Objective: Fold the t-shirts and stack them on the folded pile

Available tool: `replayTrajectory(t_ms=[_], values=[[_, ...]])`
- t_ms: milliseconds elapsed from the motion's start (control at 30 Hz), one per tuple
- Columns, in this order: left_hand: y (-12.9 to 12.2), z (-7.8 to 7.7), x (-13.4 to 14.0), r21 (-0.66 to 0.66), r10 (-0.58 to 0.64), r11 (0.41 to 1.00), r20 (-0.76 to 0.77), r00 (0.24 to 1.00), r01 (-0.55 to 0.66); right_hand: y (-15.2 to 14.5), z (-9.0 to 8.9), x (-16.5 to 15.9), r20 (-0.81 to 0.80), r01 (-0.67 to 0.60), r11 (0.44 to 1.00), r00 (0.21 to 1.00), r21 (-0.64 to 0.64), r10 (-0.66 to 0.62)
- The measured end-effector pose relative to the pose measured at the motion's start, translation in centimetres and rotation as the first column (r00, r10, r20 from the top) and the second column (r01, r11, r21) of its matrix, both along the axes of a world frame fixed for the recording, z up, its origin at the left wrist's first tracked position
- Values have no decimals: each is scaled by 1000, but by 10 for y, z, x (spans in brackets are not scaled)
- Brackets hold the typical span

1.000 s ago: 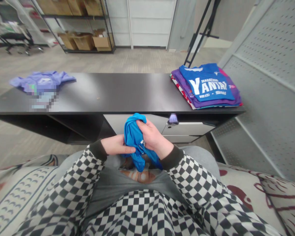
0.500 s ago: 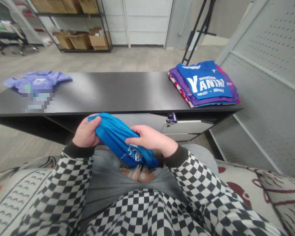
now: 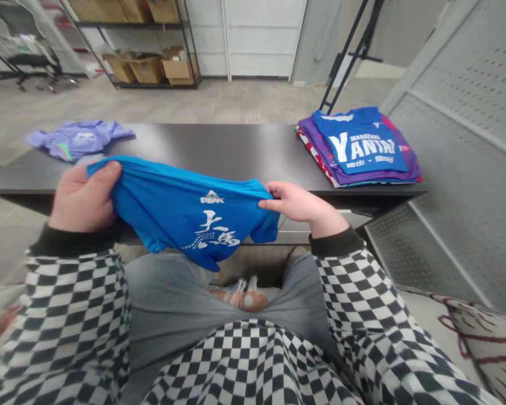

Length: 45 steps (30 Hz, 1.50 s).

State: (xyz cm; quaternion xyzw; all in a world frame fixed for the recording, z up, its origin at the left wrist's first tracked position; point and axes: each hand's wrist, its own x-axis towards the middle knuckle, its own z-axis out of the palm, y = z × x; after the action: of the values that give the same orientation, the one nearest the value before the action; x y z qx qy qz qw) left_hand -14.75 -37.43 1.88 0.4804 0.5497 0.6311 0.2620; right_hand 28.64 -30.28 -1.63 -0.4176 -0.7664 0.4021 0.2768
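Observation:
Stretched between my two hands is a blue T-shirt (image 3: 168, 197) with white "PEAK" lettering and large white characters. My left hand (image 3: 84, 194) is closed on its left end, thumb on top of the cloth. At the other end my right hand (image 3: 297, 205) pinches the fabric between thumb and fingers, and a bit of blue cloth hangs below it. The shirt's lower part droops over my lap, in front of the table edge.
A dark table (image 3: 211, 143) runs across in front of me. On its right lies a stack of folded shirts (image 3: 362, 143), a blue "YANTAI" one on top. A crumpled lavender shirt (image 3: 78, 138) lies at the left. A perforated grey panel (image 3: 468, 140) stands at the right.
My hands have moved apart and up, the left one further left, the right one to the right. The bunched blue shirt is now spread out, its printed front showing.

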Motion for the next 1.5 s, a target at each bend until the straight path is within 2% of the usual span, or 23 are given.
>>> replayTrajectory(t_ms=[67,133,233,333,400,500,567,633,700,733,767,833,900,933,1000,1067,1267,1400,1500], values=[[7,32,0,-85,7,996,-300,954,-34,19,18,7,-9,69,995,998,70,-68],[18,63,-1,-163,6,977,-618,786,-135,44,36,13,25,102,986,994,132,-106],[45,95,-10,-166,-6,954,-845,535,-251,87,62,25,184,68,983,978,173,-100],[86,108,-28,-107,0,956,-930,366,-272,131,85,30,355,12,982,932,189,-80],[119,112,-39,-74,9,957,-959,284,-281,158,99,23,445,7,977,890,212,-103],[171,111,-41,-74,19,934,-967,254,-350,191,111,-7,571,77,945,780,319,-256],[197,101,-27,-56,68,911,-957,282,-409,208,108,-33,585,109,905,730,410,-353],[212,80,-4,-35,99,921,-942,321,-387,217,96,-57,573,104,868,711,486,-407],[219,47,25,-119,-15,959,-927,374,-258,218,75,-70,584,73,845,691,529,-425],[220,29,38,-205,-127,963,-916,381,-173,216,62,-71,603,39,847,685,529,-409],[220,9,49,-306,-249,946,-898,362,-109,213,48,-68,632,-17,863,688,505,-357],[219,-27,62,-448,-404,889,-866,295,-95,204,19,-53,698,-170,905,696,390,-170],[216,-54,63,-494,-457,859,-858,236,-133,195,-6,-30,730,-298,912,684,282,-3],[216,-63,61,-494,-460,858,-861,217,-141,191,-16,-18,726,-316,910,688,269,24],[216,-72,54,-487,-458,864,-867,196,-132,189,-29,3,698,-290,913,716,287,8],[217,-73,50,-484,-458,867,-868,194,-118,193,-34,17,671,-240,923,741,300,-25],[222,-71,48,-475,-450,873,-872,190,-111,219,-28,33,709,-169,954,703,249,-61],[231,-73,44,-480,-457,872,-868,195,-95,226,-25,45,702,-81,962,700,261,-131],[238,-73,41,-475,-452,874,-873,183,-104,230,-22,53,701,-63,948,689,311,-184]])
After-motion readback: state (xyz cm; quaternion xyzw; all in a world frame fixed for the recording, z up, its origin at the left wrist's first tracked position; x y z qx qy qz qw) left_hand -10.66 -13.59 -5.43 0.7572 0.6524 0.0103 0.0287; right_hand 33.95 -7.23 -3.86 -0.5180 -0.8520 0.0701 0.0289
